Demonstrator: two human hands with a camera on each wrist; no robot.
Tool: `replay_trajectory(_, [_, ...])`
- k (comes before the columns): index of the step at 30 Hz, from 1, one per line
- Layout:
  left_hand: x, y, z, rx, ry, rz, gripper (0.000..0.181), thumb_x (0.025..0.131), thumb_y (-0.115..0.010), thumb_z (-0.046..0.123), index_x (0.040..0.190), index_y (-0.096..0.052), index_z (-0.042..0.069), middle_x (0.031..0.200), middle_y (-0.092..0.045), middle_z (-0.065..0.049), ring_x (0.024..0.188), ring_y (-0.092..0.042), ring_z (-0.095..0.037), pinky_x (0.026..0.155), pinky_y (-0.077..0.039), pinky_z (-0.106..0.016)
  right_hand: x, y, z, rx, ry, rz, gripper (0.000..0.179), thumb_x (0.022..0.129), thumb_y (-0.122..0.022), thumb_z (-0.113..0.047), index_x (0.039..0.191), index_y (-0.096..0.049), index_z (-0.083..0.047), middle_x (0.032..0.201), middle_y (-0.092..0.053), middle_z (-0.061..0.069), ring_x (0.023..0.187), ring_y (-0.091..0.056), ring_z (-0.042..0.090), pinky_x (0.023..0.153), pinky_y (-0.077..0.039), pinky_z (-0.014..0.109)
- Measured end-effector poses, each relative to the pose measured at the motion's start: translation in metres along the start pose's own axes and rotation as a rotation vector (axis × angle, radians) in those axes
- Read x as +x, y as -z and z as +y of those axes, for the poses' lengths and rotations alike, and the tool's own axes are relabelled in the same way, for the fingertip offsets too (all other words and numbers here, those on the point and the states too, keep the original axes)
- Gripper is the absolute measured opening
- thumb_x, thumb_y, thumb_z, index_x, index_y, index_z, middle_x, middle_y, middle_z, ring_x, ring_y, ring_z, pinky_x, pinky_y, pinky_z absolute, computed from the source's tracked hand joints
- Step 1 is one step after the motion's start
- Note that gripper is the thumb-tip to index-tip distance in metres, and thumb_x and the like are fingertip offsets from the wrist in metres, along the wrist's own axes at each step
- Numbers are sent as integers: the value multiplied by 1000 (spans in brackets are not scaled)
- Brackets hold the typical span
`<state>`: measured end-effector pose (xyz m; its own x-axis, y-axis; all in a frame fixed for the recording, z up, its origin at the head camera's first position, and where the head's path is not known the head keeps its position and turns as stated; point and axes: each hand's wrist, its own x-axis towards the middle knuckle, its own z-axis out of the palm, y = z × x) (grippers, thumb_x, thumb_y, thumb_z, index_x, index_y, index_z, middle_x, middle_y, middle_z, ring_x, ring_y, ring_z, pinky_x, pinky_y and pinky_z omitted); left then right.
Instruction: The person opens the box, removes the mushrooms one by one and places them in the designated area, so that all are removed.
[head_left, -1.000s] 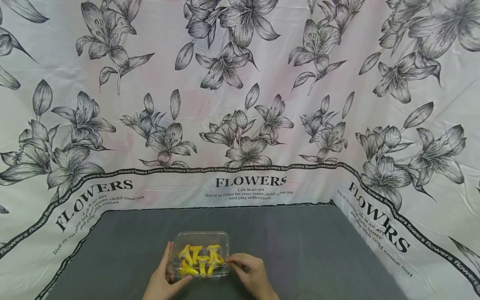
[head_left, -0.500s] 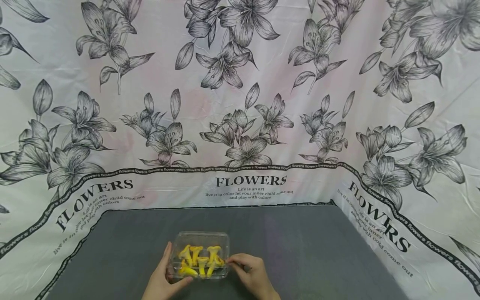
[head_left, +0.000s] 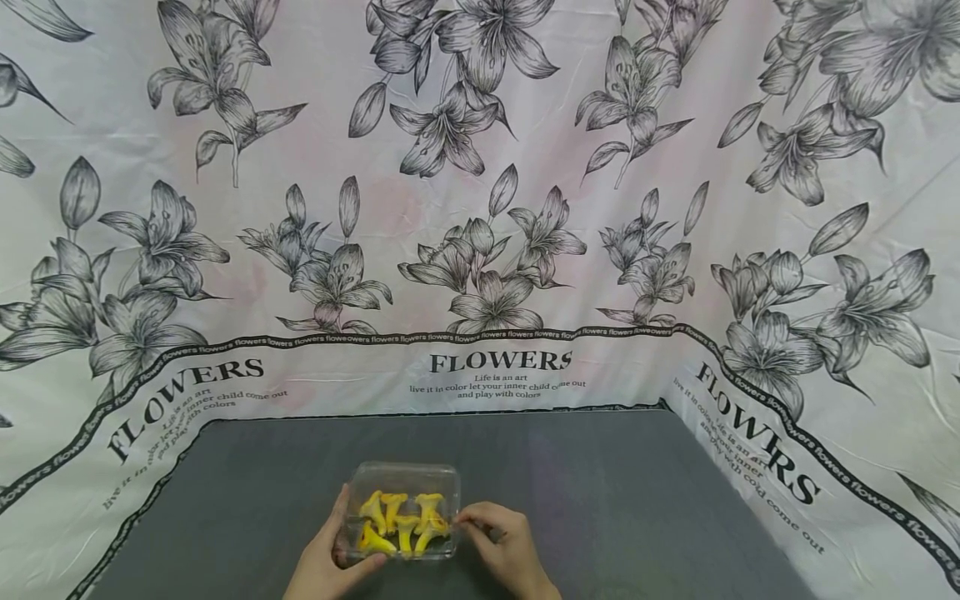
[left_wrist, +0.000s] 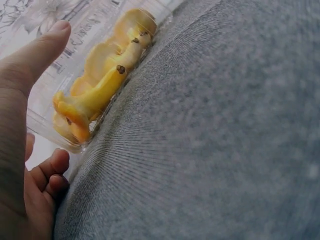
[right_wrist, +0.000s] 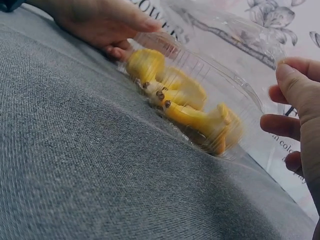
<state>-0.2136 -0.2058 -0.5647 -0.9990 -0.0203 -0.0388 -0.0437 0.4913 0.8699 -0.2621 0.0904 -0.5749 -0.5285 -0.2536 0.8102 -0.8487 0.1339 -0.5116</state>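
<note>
A clear plastic box (head_left: 405,475) with several yellow mushrooms (head_left: 405,527) inside rests on the grey tabletop. My left hand (head_left: 322,558) grips its left side, the thumb lying along the front and the fingers round the side. In the left wrist view the thumb (left_wrist: 47,50) reaches across the clear wall, with the mushroom stems facing the camera. At the opposite side, my right hand (head_left: 506,546) pinches the box's right edge between thumb and forefinger. The right wrist view shows that pinch at the clear rim (right_wrist: 272,70), above the mushrooms.
Grey cloth covers the tabletop (head_left: 600,500). A white curtain (head_left: 480,292) printed with lilies and lettering hangs behind it and along both sides.
Both hands keep their places on the box. The front right mushroom looks slightly more slanted now, and the head view has shifted a little.
</note>
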Motion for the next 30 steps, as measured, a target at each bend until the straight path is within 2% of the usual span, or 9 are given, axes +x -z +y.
replay_trajectory(6, [0, 0, 1, -8, -10, -10, 114, 88, -87, 44, 173, -15, 18, 68, -37, 1, 58, -31, -10, 59, -37, -27, 8, -1, -2, -39, 53, 87, 21, 89, -79, 10, 100, -80, -8, 101, -74, 5, 68, -58, 5, 56, -46, 12])
replay_trajectory(11, [0, -2, 2, -27, -18, -7, 110, 88, -88, 40, 171, -20, 14, 83, -46, -3, 59, -32, -11, 59, -37, -27, 15, -5, -7, -36, 30, 130, 20, 90, -77, 12, 102, -78, -5, 106, -74, 13, 71, -68, 12, 55, -49, 14])
replay_trajectory(14, [0, -2, 2, -26, -14, -3, 110, 88, -88, 40, 171, -22, 14, 89, -47, -4, 59, -33, -11, 59, -37, -27, 18, -8, -9, 12, 16, 134, 20, 92, -73, 13, 104, -75, -3, 105, -73, 16, 68, -71, 16, 54, -53, 17])
replay_trajectory(15, [1, -2, 2, -26, -9, -4, 110, 88, -88, 40, 171, -22, 14, 83, -41, -3, 59, -33, -11, 59, -37, -27, 19, -8, -8, 35, 1, 131, 20, 94, -72, 13, 104, -74, -3, 105, -73, 16, 66, -71, 16, 53, -54, 19])
replay_trajectory(22, [0, 0, 2, 13, 5, -13, 111, 88, -87, 43, 171, -21, 9, 75, -44, -3, 61, -37, -14, 60, -38, -29, 28, -2, -4, 117, -66, 87, 23, 97, -66, 15, 108, -71, -5, 104, -71, 16, 54, -65, 12, 48, -53, 22])
replay_trajectory(24, [-1, 0, 1, 4, -2, -9, 112, 87, -88, 41, 171, -20, 11, 86, -53, -7, 61, -37, -14, 60, -38, -29, 33, 0, -4, 103, -72, 83, 22, 97, -67, 14, 107, -71, -5, 103, -71, 17, 53, -61, 8, 46, -51, 20])
replay_trajectory(26, [-1, 0, 0, 0, -21, -3, 113, 86, -89, 39, 171, -20, 12, 119, -64, -19, 61, -38, -14, 59, -39, -28, 38, 0, -4, 88, -110, 85, 20, 98, -68, 10, 106, -72, -8, 102, -73, 14, 54, -58, 4, 46, -49, 19])
replay_trajectory(28, [-2, 0, 0, -1, -35, -1, 114, 85, -90, 38, 172, -19, 14, 156, -49, -26, 61, -38, -14, 60, -39, -27, 43, 0, -5, 72, -160, 92, 19, 99, -69, 6, 106, -73, -11, 101, -74, 12, 56, -55, 0, 46, -47, 19])
replay_trajectory(30, [-1, 0, 0, 4, -47, -1, 115, 85, -90, 38, 172, -19, 14, 170, -30, -25, 62, -39, -14, 60, -39, -26, 48, 0, -7, 69, -215, 94, 16, 100, -70, 1, 106, -74, -14, 99, -74, 10, 57, -52, -2, 46, -46, 20])
